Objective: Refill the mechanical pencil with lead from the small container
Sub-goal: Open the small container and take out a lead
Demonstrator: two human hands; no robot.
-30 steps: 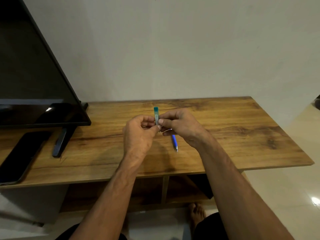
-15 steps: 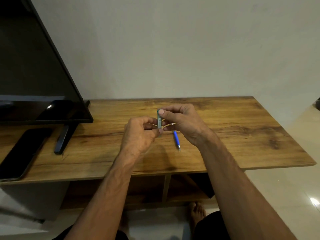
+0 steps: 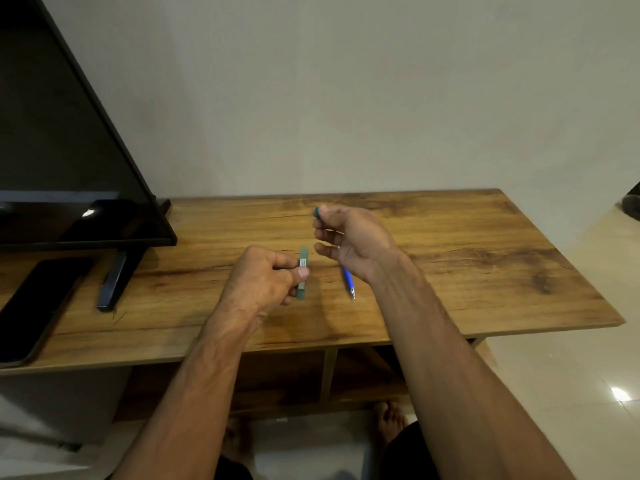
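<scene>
From the head camera there is just one view, looking down at a brown wooden table (image 3: 450, 254).

The job has started but is not far along. The small see-through green lead container (image 3: 301, 292) is held up just above the middle of the table, and its top looks open. The small teal cap (image 3: 316, 212) is off and sits a little farther back and to the right. The blue mechanical pencil (image 3: 348, 280) has not been opened yet, as far as I can tell. No lead shows outside the container. So I think what is left is to tip out a lead, open the pencil, slide the lead in and close both things.

The left hand (image 3: 263, 278) is curled, with its back to the camera. Its thumb and first finger pinch the container in the middle, so it stands almost straight up.

The right hand (image 3: 353, 237) is higher and farther away, apart from the left hand. Its thumb and first finger are pressed together on the cap. The other fingers are bent in. The pencil pokes out from under this hand, tip pointing near and down, so it seems tucked in the palm. I cannot see which fingers hold it.

A big black TV (image 3: 52, 150) stands far left, with a black phone (image 3: 31, 306) lying near it.
</scene>
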